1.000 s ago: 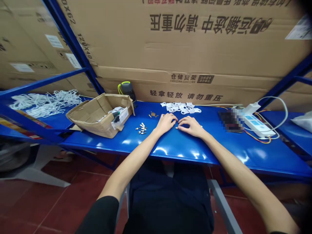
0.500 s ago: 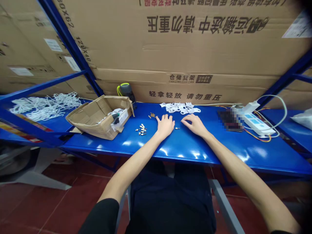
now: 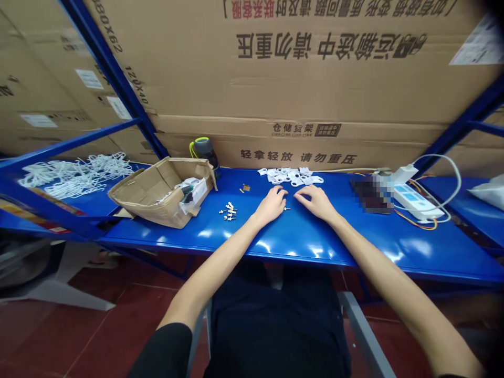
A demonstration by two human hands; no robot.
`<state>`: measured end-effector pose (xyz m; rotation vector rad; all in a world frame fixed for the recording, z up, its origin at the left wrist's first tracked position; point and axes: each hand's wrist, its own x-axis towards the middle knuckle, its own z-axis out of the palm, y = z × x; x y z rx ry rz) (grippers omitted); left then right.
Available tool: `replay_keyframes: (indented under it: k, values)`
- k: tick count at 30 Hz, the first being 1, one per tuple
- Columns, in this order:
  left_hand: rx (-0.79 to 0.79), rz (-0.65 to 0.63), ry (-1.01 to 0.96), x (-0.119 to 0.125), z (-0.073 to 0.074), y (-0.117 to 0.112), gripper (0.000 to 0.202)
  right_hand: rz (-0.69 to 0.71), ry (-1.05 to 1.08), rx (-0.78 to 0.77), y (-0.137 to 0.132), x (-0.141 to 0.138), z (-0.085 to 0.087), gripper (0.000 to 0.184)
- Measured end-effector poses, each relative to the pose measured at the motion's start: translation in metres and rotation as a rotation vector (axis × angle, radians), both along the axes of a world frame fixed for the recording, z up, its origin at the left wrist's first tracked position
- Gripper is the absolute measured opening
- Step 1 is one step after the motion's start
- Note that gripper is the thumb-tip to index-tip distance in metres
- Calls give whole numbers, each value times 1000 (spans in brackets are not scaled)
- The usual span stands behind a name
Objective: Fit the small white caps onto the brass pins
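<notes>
My left hand (image 3: 271, 205) rests on the blue tabletop, palm down, with its fingers loosely bent and a little apart. A small metal fitting with a thin pin (image 3: 287, 209) lies right beside its thumb side, partly covered by the hand. Across a short gap is my right hand (image 3: 317, 202), its thumb and forefinger curved towards each other; nothing shows between them. White plastic pieces with round holes (image 3: 291, 176) are heaped just beyond both hands. To the left lies a group of similar metal fittings (image 3: 230, 212).
A torn cardboard box (image 3: 145, 202) holding packets stands left, with a dark bottle (image 3: 207, 150) behind it. Small brown scraps (image 3: 246, 187) lie nearby. At the right are a power strip (image 3: 419, 202) with cables and a blurred dark object (image 3: 370, 195). White hooks or wires (image 3: 79, 173) lie far left.
My left hand has shifted slightly right and its spread fingers have drawn in, now partly covering the single metal fitting. The brown scraps are more exposed. My right hand has barely moved.
</notes>
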<state>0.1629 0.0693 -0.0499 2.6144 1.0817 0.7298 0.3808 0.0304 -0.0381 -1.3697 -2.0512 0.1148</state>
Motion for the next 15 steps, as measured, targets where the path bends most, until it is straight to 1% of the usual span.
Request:
replay_keyframes:
  k: [3,5,7,10,12,14,15]
  values:
    - [-23,-199,-110,4,0,-2,44,-24,16,27,2,4,-1,27]
    - [-25,-238,-170,5,2,-2,53,-64,33,54,4,7,-2,27]
    - [-11,-179,-191,3,4,1,56,-129,44,79,5,12,-1,26]
    - [17,-37,-114,-1,7,6,41,-248,4,89,7,23,0,25]
    - [34,5,-32,-2,8,8,33,-303,-38,78,7,30,1,24]
    - [45,6,29,-2,7,9,32,-279,-44,55,6,33,3,25]
    - [46,-1,46,-1,7,10,32,-229,-29,35,4,33,4,26]
